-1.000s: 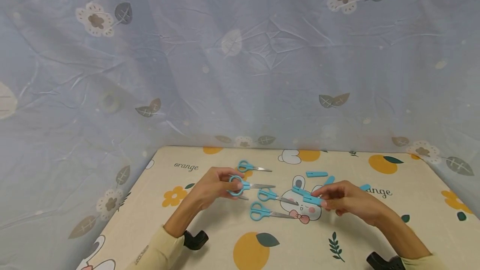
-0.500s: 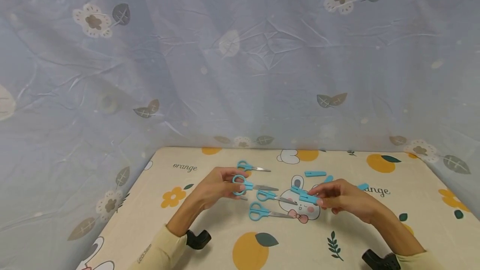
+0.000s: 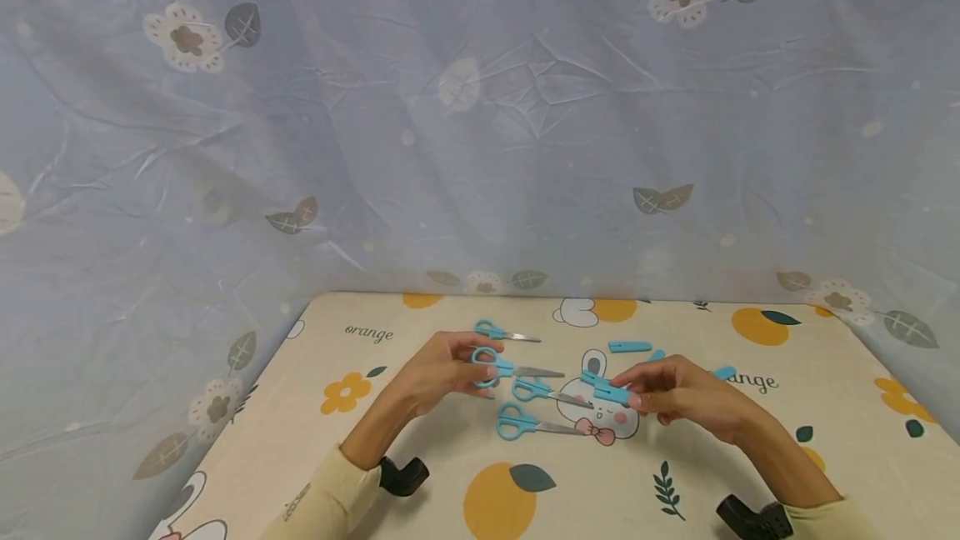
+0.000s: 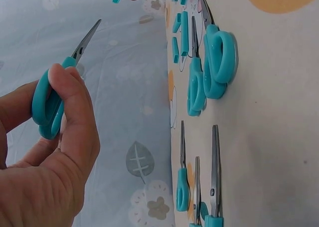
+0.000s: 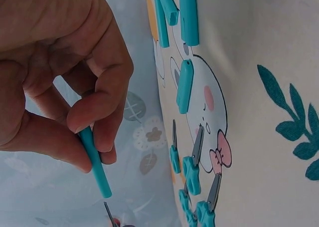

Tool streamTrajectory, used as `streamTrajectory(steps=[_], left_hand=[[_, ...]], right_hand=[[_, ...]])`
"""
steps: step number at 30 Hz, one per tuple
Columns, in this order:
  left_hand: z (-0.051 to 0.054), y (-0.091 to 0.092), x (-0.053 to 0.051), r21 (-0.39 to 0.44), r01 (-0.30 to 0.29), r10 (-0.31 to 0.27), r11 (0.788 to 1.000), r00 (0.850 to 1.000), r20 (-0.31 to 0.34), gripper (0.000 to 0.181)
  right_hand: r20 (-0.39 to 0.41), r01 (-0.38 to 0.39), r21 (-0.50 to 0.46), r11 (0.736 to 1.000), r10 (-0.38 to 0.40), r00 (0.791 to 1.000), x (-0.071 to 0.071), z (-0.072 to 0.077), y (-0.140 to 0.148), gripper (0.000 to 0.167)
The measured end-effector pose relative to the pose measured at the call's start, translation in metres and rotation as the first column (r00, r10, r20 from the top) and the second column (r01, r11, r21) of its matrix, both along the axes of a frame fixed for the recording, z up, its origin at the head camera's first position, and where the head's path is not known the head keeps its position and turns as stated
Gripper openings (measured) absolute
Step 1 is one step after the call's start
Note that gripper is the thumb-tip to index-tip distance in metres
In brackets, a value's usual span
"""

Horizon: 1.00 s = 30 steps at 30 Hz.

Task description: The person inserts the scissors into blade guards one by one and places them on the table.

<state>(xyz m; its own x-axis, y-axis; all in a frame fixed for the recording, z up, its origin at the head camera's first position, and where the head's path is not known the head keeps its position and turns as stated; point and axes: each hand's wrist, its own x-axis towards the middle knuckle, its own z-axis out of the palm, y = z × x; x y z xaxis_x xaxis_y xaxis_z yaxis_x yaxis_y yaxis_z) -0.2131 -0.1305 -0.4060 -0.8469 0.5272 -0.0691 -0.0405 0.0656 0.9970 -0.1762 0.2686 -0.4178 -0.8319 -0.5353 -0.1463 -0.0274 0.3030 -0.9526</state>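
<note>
My left hand (image 3: pixel 442 373) pinches a pair of blue-handled scissors (image 3: pixel 504 368) by the handle, blades toward the right. In the left wrist view the thumb and fingers of my left hand (image 4: pixel 60 137) grip the finger loops of the scissors (image 4: pixel 47 102). My right hand (image 3: pixel 686 394) pinches a blue blade cover (image 3: pixel 613 392) at its right end; in the right wrist view the cover (image 5: pixel 95 164) hangs between thumb and fingertips, its free end just apart from the blade tip (image 5: pixel 108 212). Under and around my left hand, several scissors (image 3: pixel 517 423) lie on the cloth.
Several loose blue covers (image 3: pixel 630 347) lie on the patterned cloth (image 3: pixel 405 473) beyond and beside my right hand, one (image 3: pixel 592 377) just behind the held cover. Another pair of scissors (image 3: pixel 491 330) lies beyond my left hand. A pale blue curtain (image 3: pixel 480 148) hangs behind the table.
My left hand has moved slightly right with the scissors, and my right hand slightly left with the cover, so blade and cover are closer. The lying scissors and covers have not moved.
</note>
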Motion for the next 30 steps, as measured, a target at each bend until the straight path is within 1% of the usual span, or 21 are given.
streamTrajectory(steps=[7,12,15,21,26,30], left_hand=[[0.002,0.004,-0.001,-0.006,0.013,-0.013,1.0,1.0,-0.001,0.043],[0.005,0.006,-0.001,-0.017,0.021,-0.022,1.0,1.0,-0.01,0.044],[0.005,0.007,-0.001,-0.019,0.025,-0.026,0.999,1.0,-0.01,0.044],[0.004,0.008,-0.002,-0.02,0.031,-0.031,0.999,1.0,-0.001,0.045],[0.004,0.011,-0.001,-0.009,0.034,-0.034,0.999,0.999,0.005,0.044],[0.003,0.013,0.0,-0.009,0.036,-0.036,0.999,0.999,0.008,0.044]], right_hand=[[-0.015,-0.001,-0.003,1.0,0.001,1.0,-0.001,0.002,-0.004,0.041],[-0.024,-0.009,-0.011,1.0,0.009,1.0,-0.002,0.005,-0.006,0.042],[-0.031,-0.013,-0.02,1.0,0.013,0.999,-0.002,0.006,-0.007,0.043],[-0.022,-0.016,-0.036,0.999,0.015,1.0,-0.003,0.007,-0.009,0.043],[-0.013,-0.033,-0.048,0.998,0.033,0.999,-0.005,0.006,-0.011,0.043],[-0.003,-0.029,-0.052,0.998,0.029,1.0,-0.006,0.006,-0.012,0.042]])
